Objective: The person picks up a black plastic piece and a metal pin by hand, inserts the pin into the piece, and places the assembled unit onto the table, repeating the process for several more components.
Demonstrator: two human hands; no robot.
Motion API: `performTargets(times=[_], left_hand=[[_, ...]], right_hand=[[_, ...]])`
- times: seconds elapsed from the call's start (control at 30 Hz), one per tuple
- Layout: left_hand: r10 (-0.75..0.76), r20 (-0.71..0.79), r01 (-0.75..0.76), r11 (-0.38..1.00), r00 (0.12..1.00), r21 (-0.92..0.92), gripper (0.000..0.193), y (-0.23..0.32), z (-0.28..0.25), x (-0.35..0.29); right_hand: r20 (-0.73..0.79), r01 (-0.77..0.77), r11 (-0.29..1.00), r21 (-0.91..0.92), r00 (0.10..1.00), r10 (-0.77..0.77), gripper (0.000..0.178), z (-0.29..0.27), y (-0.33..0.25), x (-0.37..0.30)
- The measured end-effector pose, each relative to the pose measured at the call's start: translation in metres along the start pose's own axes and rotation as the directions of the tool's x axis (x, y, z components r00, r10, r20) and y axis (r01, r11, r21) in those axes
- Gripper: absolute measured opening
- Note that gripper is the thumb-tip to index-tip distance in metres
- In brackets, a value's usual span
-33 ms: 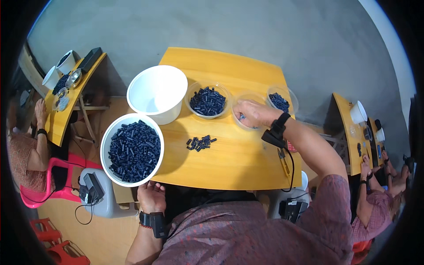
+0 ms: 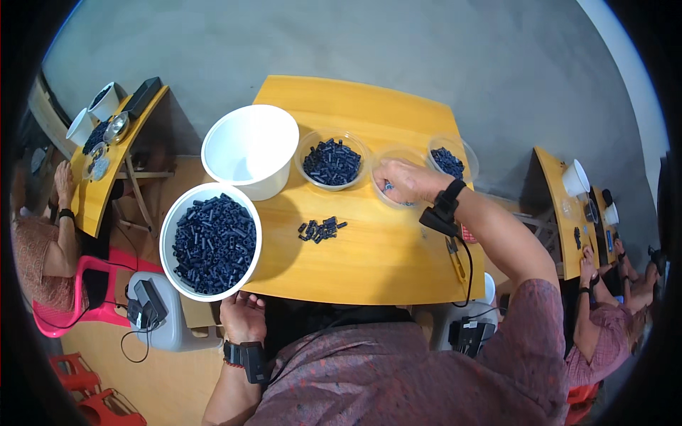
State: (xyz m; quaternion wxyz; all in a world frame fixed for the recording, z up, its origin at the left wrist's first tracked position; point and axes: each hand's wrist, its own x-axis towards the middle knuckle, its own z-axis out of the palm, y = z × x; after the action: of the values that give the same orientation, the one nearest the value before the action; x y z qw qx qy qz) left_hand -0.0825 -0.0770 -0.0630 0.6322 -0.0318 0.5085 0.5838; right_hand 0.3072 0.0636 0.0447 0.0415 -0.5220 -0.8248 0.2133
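My right hand [image 2: 399, 179] reaches into a clear round bowl [image 2: 383, 199] holding small shiny pieces. Its fingers are curled inward, and their tips and anything between them are hidden. Palm up at the table's front edge, my left hand [image 2: 243, 317] lies just below a white bucket [image 2: 165, 248], its fingers loosely bent and nothing seen in them. Short dark-blue tubes [image 2: 214, 243] fill that bucket. A small loose pile of dark tube pieces [image 2: 322, 229] lies on the table between my hands. Another clear bowl [image 2: 304, 170] of dark pieces stands left of my right hand.
An empty white bucket [image 2: 256, 142] stands behind the full one. At the yellow table's [image 2: 369, 273] right are a third clear tub [image 2: 469, 160] with dark pieces and a yellow-handled tool [image 2: 456, 261]. A cable hangs from my right wrist. Other people sit at tables on both sides.
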Motion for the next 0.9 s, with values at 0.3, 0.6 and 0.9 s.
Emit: performTargets(times=[0.3, 0.6, 0.9], left_hand=[[-0.002, 0.024, 0.003, 1.000, 1.000, -0.029, 0.022, -0.004, -0.002, 0.006], [-0.018, 0.018, 0.019, 1.000, 1.000, -0.009, 0.021, -0.005, 0.002, 0.002], [-0.022, 0.051, 0.022, 1.000, 0.998, -0.002, 0.022, -0.006, -0.008, 0.009]], right_hand=[[-0.010, -0.238, 0.869, 0.433, 0.963, 0.268, 0.014, -0.014, 0.003, -0.016], [-0.007, -0.279, 0.776, 0.565, 0.939, 0.343, 0.011, -0.015, -0.001, -0.032], [-0.186, -0.007, 0.860, 0.511, 0.975, 0.119, 0.008, -0.021, -0.062, -0.045]])
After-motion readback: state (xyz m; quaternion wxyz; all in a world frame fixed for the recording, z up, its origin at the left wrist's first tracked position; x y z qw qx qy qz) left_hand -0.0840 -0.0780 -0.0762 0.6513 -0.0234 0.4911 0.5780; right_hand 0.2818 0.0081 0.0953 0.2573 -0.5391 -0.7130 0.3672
